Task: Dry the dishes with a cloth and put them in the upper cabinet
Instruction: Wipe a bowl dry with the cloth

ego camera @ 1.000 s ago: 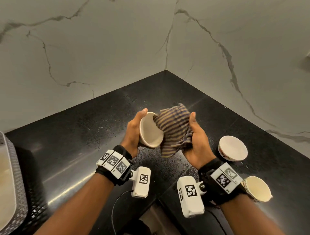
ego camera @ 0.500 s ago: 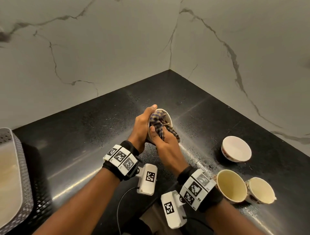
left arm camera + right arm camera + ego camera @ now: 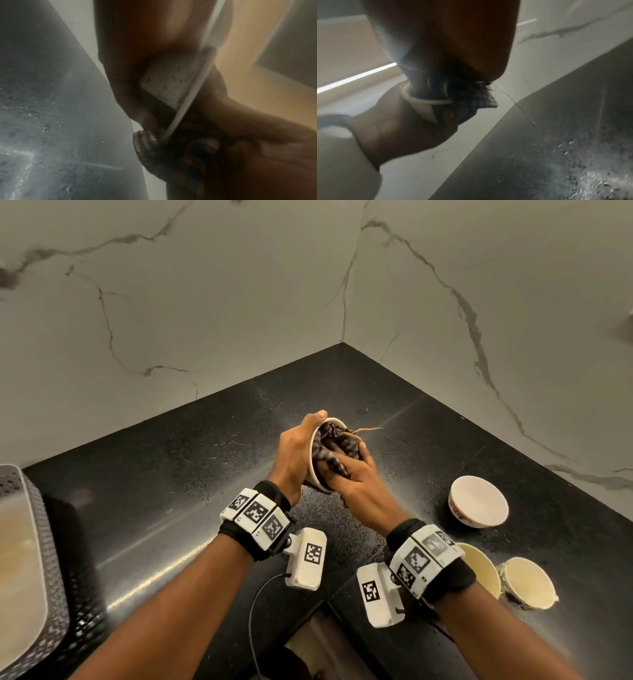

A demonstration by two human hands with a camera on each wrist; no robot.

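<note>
A: Bowls are seen nearest the body: two cream bowls stand side by side at the counter edge, partly hidden by the right wrist, and a white bowl is set just beyond them. Why is the fourth one lifted?

B: It is judged to be held up so the inside can be reached. The held bowl is gripped by the left hand, thumb hooked over the rim, mouth turned toward the right. The striped cloth is stuffed inside and pressed in by the curled fingers of the right hand.

A: Is there room for moving?

B: Open counter is left ahead and to the left, up to the marble walls meeting in the corner. A perforated basket sits at the far left edge. The upper cabinet is not seen, so the lift path cannot be judged
</note>
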